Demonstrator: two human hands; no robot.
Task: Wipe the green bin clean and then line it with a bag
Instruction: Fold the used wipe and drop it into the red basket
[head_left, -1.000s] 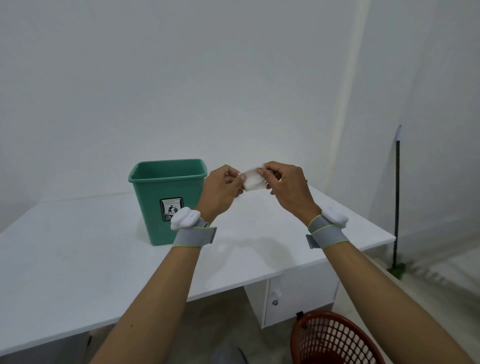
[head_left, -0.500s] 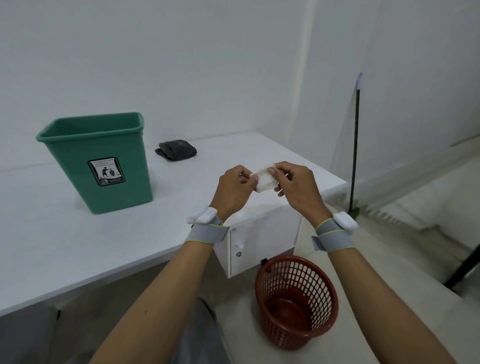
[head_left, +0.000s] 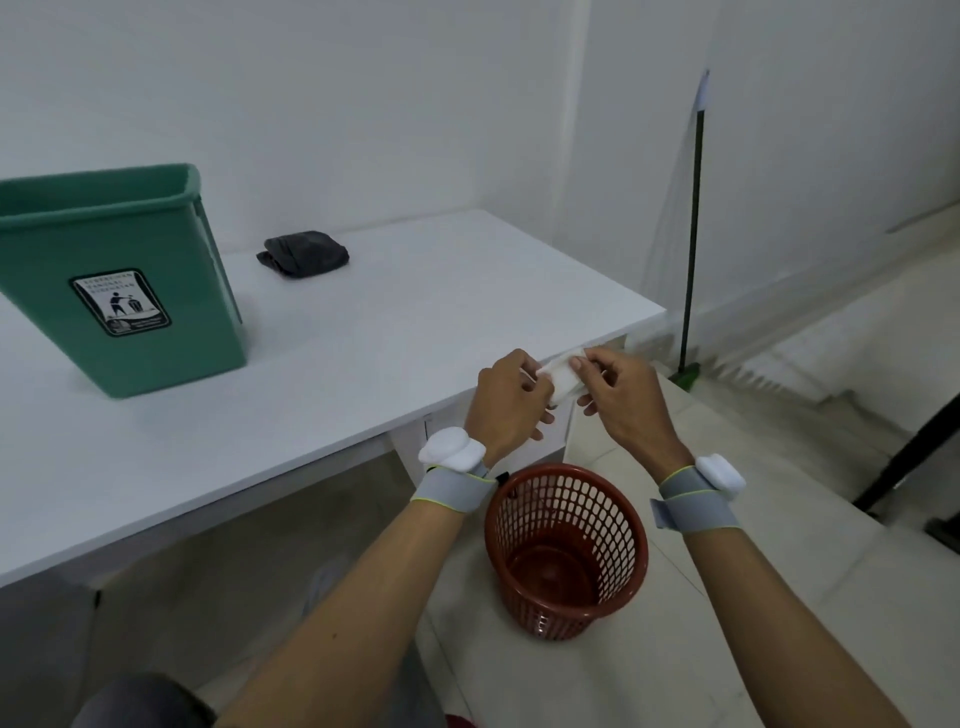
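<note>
The green bin (head_left: 135, 291) stands upright at the left of the white table (head_left: 363, 353), its label facing me. A small white folded wipe (head_left: 563, 382) is held between both hands over the table's right front edge. My left hand (head_left: 511, 405) pinches its left end and my right hand (head_left: 621, 400) pinches its right end. Both hands are well to the right of the bin, above the floor basket. A dark folded bag or cloth (head_left: 304, 253) lies on the table behind and to the right of the bin.
A red mesh basket (head_left: 566, 545) stands on the floor under my hands, with nothing visible inside. A broom handle (head_left: 693, 218) leans in the corner at the right. A white drawer unit sits under the table's right end. A dark stand leg crosses the far right.
The view has swung right and down, so the bin has slid to the left edge and the red basket has come into full sight. Both hands have kept their hold on the white wipe.
</note>
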